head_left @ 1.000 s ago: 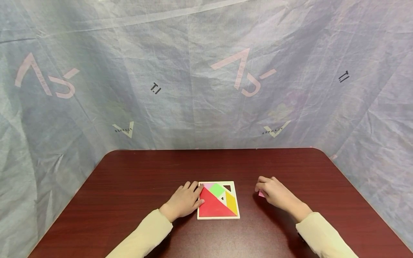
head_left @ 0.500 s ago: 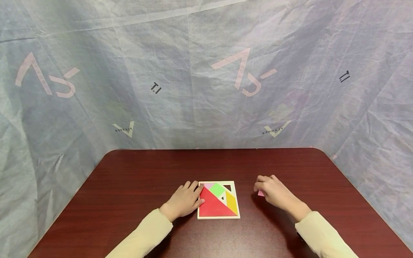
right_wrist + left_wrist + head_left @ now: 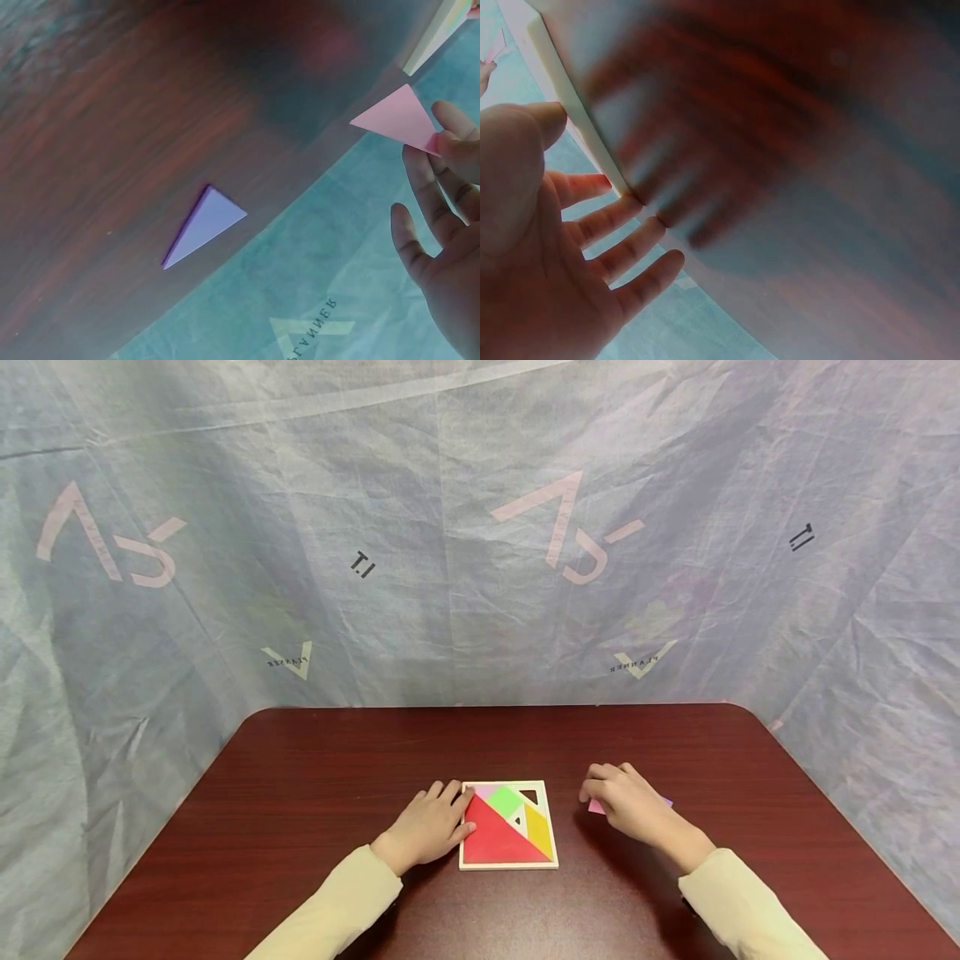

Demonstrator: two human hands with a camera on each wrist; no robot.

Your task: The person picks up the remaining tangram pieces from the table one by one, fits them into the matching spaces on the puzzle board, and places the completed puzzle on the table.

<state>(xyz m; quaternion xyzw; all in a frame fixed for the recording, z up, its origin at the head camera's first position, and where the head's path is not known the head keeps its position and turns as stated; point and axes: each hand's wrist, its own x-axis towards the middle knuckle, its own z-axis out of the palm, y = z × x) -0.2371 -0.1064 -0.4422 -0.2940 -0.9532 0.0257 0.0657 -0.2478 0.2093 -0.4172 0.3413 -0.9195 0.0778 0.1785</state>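
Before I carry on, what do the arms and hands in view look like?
Both arms wear plain, pale cream long sleeves, the left sleeve and the right sleeve each ending near the wrist. The left hand and the right hand are bare, with no gloves or rings visible.

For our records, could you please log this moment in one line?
left hand: touching puzzle tray; right hand: pinching pink triangle; purple triangle: on table; yellow piece: in tray
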